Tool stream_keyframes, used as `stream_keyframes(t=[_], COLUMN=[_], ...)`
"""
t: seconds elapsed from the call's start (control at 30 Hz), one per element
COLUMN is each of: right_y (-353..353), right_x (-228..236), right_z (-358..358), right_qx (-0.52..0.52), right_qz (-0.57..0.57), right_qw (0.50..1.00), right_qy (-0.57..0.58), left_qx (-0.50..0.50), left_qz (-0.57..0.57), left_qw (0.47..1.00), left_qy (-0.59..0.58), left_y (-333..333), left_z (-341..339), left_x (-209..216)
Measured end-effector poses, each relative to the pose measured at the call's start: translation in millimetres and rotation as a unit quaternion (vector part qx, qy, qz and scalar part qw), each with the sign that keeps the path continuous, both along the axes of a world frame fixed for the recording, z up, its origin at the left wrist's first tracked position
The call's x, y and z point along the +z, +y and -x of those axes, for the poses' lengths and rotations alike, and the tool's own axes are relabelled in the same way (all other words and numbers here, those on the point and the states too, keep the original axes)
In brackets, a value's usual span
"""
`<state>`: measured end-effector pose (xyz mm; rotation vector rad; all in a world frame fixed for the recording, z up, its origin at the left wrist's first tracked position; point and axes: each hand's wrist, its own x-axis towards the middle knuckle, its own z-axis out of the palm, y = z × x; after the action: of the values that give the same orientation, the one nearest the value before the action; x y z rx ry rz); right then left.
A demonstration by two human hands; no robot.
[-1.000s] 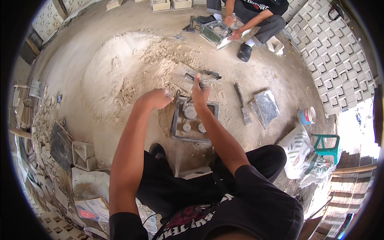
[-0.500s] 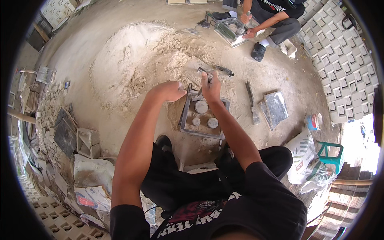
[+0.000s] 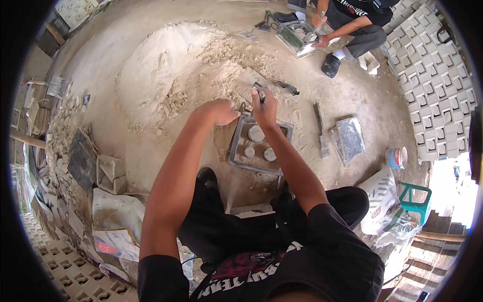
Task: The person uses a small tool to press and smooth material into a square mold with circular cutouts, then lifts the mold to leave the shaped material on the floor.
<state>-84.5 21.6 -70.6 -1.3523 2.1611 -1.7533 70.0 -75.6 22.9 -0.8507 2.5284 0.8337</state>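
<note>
A dark square mould frame lies on the ground in front of me. Inside it, several round grey discs, such as the large disc, sit in sandy material. My right hand is closed round a dark-handled tool over the mould's far edge; its working end is hidden. My left hand is closed beside the far left corner, its fingertips close to a dark metal loop. Whatever those fingers may hold is too small to make out.
A pale powder heap spreads beyond the mould. To the right lie a long dark bar and flat grey plates, with a tub, white sack and green stool farther out. Another person works at a second mould.
The whole scene has shifted slightly rightward in the view. Both my hands stay over the mould's far side, with the right still gripping the tool.
</note>
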Motion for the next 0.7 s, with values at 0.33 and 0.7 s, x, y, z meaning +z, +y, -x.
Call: stream_keyframes(t=[0.33,0.7], right_y=[17,14], right_x=[7,9], right_z=[5,22], right_qx=[-0.034,-0.030], right_qz=[0.074,-0.004], right_qw=[0.997,0.999], right_qy=[-0.012,-0.038], left_qx=[0.025,0.001], left_qz=[-0.002,0.029], left_qw=[0.991,0.987], left_qy=[0.128,0.155], left_y=[0,4], left_z=[23,50], left_x=[-18,-10])
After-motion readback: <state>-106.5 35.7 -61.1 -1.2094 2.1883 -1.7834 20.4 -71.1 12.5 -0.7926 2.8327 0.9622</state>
